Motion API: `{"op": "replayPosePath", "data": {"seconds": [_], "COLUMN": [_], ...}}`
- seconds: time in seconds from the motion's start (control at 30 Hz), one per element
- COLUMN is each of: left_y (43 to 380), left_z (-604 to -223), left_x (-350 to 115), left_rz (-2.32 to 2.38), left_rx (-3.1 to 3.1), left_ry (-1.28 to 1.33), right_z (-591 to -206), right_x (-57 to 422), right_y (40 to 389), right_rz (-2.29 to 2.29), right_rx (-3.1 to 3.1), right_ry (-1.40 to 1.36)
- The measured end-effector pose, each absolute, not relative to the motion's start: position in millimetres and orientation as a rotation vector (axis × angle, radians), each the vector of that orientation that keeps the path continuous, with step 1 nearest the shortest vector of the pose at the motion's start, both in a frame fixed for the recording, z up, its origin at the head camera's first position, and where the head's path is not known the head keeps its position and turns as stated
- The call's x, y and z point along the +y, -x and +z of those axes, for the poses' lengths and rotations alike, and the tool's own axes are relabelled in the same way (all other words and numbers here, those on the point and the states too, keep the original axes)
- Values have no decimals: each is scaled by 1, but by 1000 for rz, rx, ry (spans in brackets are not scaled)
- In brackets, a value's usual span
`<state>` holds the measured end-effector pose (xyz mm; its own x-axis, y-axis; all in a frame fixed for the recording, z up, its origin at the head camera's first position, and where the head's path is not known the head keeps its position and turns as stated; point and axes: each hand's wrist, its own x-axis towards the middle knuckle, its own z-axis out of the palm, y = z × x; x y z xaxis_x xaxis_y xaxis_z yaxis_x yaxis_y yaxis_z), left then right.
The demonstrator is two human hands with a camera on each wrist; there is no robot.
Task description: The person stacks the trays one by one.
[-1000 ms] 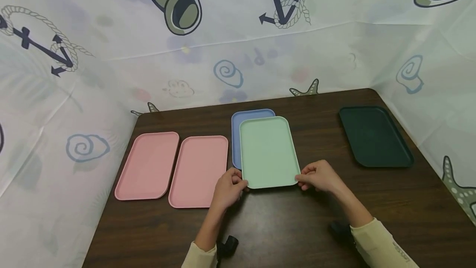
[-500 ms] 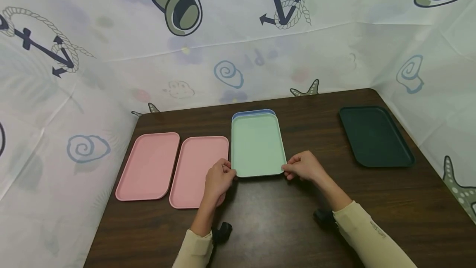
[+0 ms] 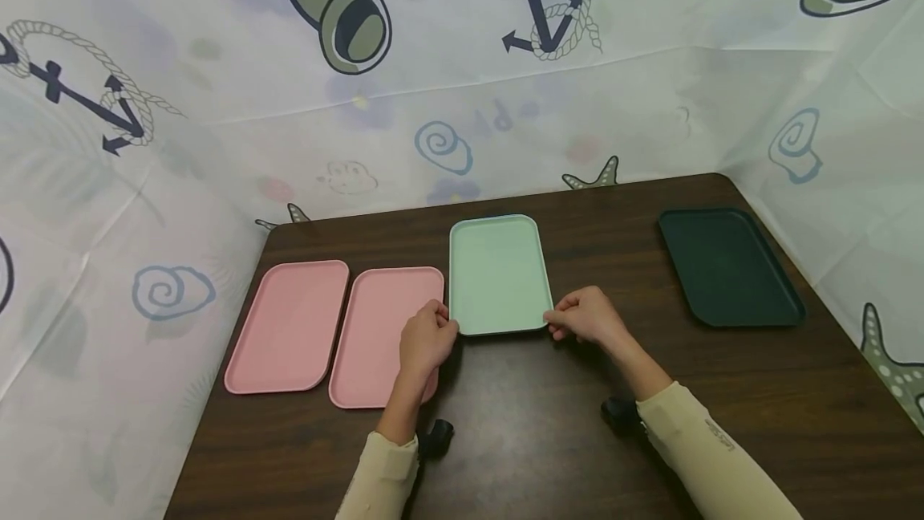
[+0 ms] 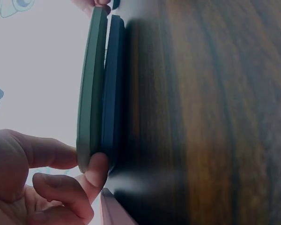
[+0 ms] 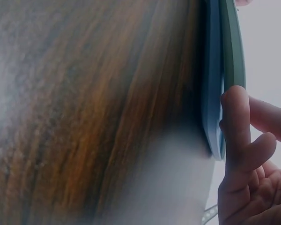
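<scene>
A light green tray point(image 3: 500, 275) lies over a blue tray point(image 4: 113, 89), which the head view almost wholly hides. Both wrist views show the two edge-on, the green one on top with a thin gap between them. My left hand point(image 3: 426, 339) pinches the green tray's near left corner between thumb and fingers. At the near right corner, my right hand point(image 3: 588, 316) pinches the same tray, its index finger point(image 5: 235, 112) under the edge. The left hand reaches across the right part of a pink tray point(image 3: 375, 343).
A second pink tray point(image 3: 289, 327) lies at the far left of the dark wooden table point(image 3: 520, 424). A dark green tray point(image 3: 731, 267) lies near the right edge. Patterned cloth point(image 3: 462, 87) hangs behind and at both sides.
Both hands have moved the green tray left and away from me, then lined it up over the blue tray, which it now covers. The pink and dark green trays have stayed put.
</scene>
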<state>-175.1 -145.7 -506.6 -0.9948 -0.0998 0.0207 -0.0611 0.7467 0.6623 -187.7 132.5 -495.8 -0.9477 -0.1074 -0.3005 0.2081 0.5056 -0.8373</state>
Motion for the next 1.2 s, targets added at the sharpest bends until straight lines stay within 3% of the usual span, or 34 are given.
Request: {"op": "replayPosePath", "data": {"seconds": [1.2], "left_y": [175], "left_z": [-507], "left_x": [-135], "left_rz": [-847], "left_rx": [-2837], "left_ry": [-132], "right_z": [-502], "right_x": [123], "right_y": [191], "right_rz": [-1292], "right_rx": [2653], "right_ry": [-111]}}
